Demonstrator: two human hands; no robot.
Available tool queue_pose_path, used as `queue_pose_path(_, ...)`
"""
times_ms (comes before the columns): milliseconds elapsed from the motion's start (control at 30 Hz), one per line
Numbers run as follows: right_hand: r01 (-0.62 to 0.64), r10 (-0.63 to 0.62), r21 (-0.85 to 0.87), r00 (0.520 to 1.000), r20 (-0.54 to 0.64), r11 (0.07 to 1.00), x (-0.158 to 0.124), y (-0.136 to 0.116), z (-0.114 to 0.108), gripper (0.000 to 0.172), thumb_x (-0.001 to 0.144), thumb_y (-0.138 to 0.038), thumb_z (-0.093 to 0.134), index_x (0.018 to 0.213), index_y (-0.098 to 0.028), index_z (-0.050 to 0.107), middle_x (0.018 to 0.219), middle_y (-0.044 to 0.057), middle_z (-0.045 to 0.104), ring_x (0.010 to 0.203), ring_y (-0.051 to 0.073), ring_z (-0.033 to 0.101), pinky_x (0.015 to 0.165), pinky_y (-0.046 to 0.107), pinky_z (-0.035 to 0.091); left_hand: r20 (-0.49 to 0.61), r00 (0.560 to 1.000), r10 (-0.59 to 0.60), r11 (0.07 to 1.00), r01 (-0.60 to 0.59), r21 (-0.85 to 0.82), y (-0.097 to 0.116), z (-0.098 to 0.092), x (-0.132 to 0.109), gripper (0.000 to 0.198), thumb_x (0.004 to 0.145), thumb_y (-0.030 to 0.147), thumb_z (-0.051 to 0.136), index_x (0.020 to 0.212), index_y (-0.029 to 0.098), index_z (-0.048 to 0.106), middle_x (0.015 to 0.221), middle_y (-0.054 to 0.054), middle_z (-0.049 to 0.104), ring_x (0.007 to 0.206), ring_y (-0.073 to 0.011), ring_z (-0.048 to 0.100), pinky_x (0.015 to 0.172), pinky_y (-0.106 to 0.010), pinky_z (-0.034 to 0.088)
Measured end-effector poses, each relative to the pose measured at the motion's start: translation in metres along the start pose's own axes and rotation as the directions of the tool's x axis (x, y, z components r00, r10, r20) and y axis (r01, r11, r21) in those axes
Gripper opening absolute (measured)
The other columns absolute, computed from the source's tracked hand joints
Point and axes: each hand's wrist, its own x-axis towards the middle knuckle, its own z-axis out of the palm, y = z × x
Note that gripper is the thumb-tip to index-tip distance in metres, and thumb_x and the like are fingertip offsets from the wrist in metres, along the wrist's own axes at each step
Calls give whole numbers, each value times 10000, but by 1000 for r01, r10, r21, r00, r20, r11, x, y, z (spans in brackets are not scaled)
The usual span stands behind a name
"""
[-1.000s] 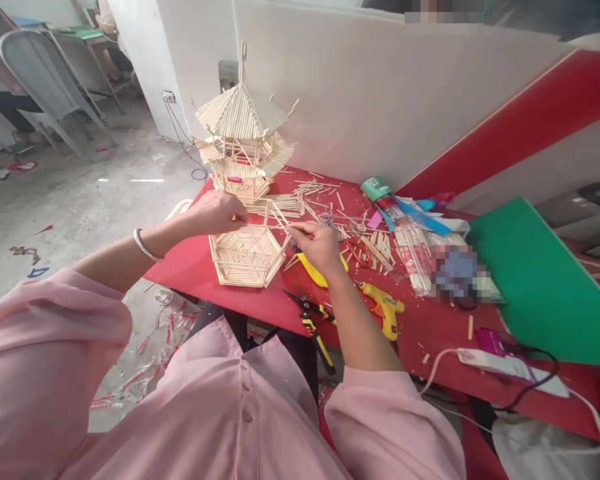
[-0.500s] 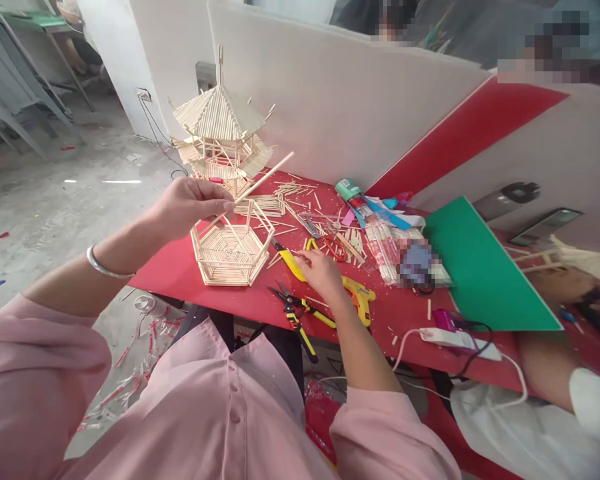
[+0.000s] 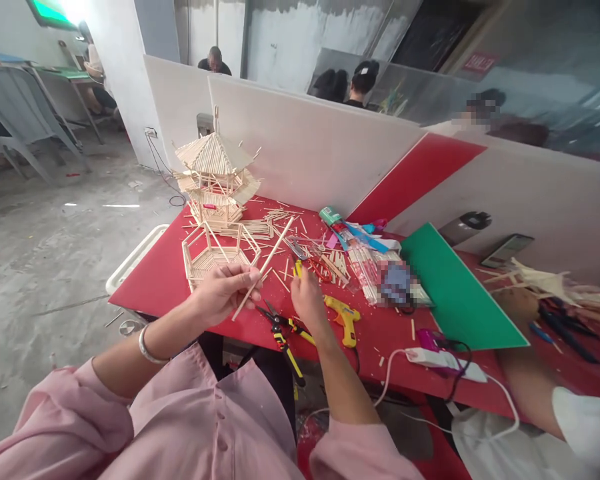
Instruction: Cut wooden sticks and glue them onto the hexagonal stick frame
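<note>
A long thin wooden stick (image 3: 279, 245) is pinched in my left hand (image 3: 227, 292), slanting up to the right above the table's front. My right hand (image 3: 307, 297) is closed around a yellow-handled cutter (image 3: 298, 268); most of the tool is hidden by the fingers. Behind my left hand sits a hexagonal stick frame (image 3: 215, 257) with a slatted floor and low railings, its front partly covered. Beyond it stands a tiered stick pagoda (image 3: 214, 160). Black-and-yellow pliers (image 3: 283, 333) lie below and between my hands.
The red table (image 3: 150, 287) carries scattered sticks (image 3: 260, 229), a yellow glue gun (image 3: 345, 317), bagged sticks (image 3: 365, 270) and a white power strip (image 3: 447, 363) with cables. A green board (image 3: 460, 293) leans at right, near another person's arm (image 3: 530, 380). White partitions (image 3: 300, 147) rise behind.
My left hand has come down and right with the stick, now in front of the hexagonal frame. My right hand has closed on the yellow cutter. The view has tilted up.
</note>
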Motion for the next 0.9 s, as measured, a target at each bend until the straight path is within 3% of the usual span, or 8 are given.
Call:
queue_pose_path(67,-28,32,105,999,-35,994,-26,4,-26,427,1025,-362,211,1179,-161,555,803,88,661,725,209,657,654,319,523,-16,1000,-16,999,15,-33,-12,2,1,328,561,310,912,687,124,674,594,-12,643,483,-96,614,427,-167,494)
queue_pose_path(100,-45,55,289,998,-26,956,-40,5,-40,402,1026,-414,243,1101,-189,567,695,35,626,605,184,622,577,289,505,-21,999,-28,999,27,-43,-18,3,2,336,551,317,917,679,125,673,579,-9,634,481,-97,612,422,-165,487)
queue_pose_path(133,-50,54,437,999,2,898,-55,5,-52,378,1019,-451,282,1003,-213,574,641,4,596,542,165,592,535,269,489,-25,999,-42,998,41,-46,-24,4,3,342,545,325,919,673,126,672,564,-7,627,478,-97,607,416,-163,480)
queue_pose_path(200,-59,17,548,997,82,834,-80,0,-70,334,995,-486,375,935,-231,583,641,-8,610,535,156,598,529,259,488,-28,997,-68,997,66,-43,-35,7,5,354,536,340,922,668,125,675,541,-4,616,464,-93,591,402,-159,465)
queue_pose_path(300,-1,-61,489,992,111,872,-98,-9,-80,277,982,-450,435,1051,-248,611,830,31,715,728,190,688,668,289,536,-33,995,-93,995,92,-22,-47,12,9,348,547,347,916,673,123,681,540,-7,620,448,-83,570,397,-155,458)
queue_pose_path(400,67,-104,387,992,76,920,-97,-14,-76,275,994,-389,410,1132,-250,603,1043,68,734,954,220,699,795,323,538,-42,994,-102,995,103,12,-54,15,10,319,586,350,895,681,127,687,545,-14,627,446,-84,567,396,-156,454)
queue_pose_path(700,142,-155,212,987,44,967,-82,-24,-63,364,1012,-494,343,979,-249,611,831,50,730,754,221,698,603,292,451,-56,996,-74,995,78,65,-63,18,8,325,605,405,878,692,144,705,522,-15,620,406,-82,528,350,-165,361)
queue_pose_path(900,255,-254,64,967,-15,965,-84,-22,-48,389,1029,-460,333,963,-209,623,773,67,692,684,202,658,591,289,415,-68,993,-97,995,99,25,-66,17,10,328,581,404,891,677,151,705,509,-10,613,408,-81,526,362,-167,369)
